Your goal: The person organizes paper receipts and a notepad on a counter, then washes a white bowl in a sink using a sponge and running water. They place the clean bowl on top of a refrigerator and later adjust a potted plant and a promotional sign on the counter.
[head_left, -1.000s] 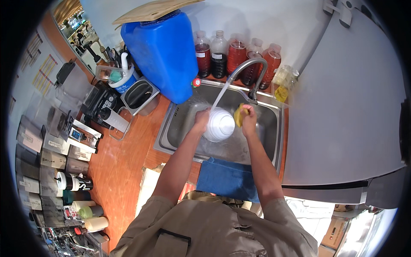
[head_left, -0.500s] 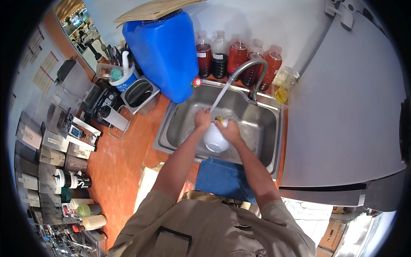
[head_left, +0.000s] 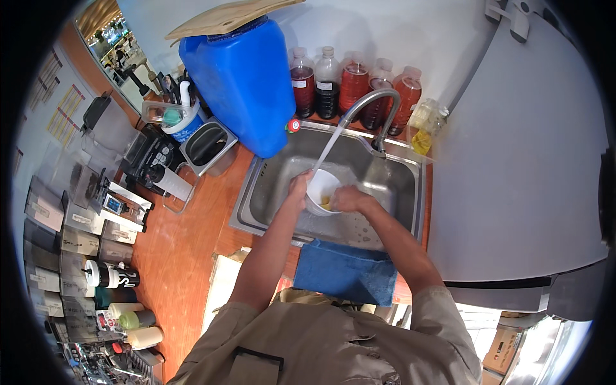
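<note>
Sink [head_left: 404, 192] open right of the bowl [head_left: 321, 191]. Tap [head_left: 375, 112] arches overhead; bottles [head_left: 350, 86] block behind, blue can [head_left: 240, 83] crowds the left rim, towel [head_left: 346, 273] drapes the front edge.

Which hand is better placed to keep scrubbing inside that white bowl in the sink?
Right. The right hand is already inside the white bowl on the yellow sponge; the left hand grips its rim.

Orange-brown counter [head_left: 179, 256], pale wall [head_left: 398, 32]

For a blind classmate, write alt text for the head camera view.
Left hand holds a white bowl in a steel sink while the right hand scrubs inside it with a yellow sponge under the running faucet. A blue towel drapes the sink's front edge.
</note>
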A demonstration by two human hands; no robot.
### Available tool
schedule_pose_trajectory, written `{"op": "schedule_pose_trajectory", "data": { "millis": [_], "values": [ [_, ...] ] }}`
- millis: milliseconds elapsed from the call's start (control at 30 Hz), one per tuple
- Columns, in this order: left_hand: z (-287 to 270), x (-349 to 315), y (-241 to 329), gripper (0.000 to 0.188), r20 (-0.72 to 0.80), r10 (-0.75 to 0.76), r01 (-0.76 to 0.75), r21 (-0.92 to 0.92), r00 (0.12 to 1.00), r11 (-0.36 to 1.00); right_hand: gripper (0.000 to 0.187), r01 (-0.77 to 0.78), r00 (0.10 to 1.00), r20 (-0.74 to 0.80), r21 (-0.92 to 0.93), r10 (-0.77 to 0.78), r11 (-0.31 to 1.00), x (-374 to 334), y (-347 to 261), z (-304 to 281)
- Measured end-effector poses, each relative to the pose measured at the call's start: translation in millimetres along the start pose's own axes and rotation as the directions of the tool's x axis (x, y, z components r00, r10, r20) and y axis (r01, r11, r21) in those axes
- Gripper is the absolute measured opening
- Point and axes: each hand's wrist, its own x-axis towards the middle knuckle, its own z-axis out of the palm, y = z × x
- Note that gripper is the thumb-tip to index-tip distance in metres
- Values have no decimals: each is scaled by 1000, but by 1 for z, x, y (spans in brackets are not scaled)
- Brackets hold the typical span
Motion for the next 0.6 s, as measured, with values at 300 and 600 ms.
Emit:
{"op": "schedule_pose_trajectory", "data": {
  "millis": [300, 600],
  "values": [
    [-3, -6, 6, 41, 19, 8, -8, 0, 1000, 1000, 19, 233, 934, -347, 419, -82, 877, 37, -24, 33],
    [3, -31, 19, 41, 15, 88, -89, 34, 996, 995, 44, 113, 674, -709, 377, 208, 919, 42, -4, 9]
  ]
}}
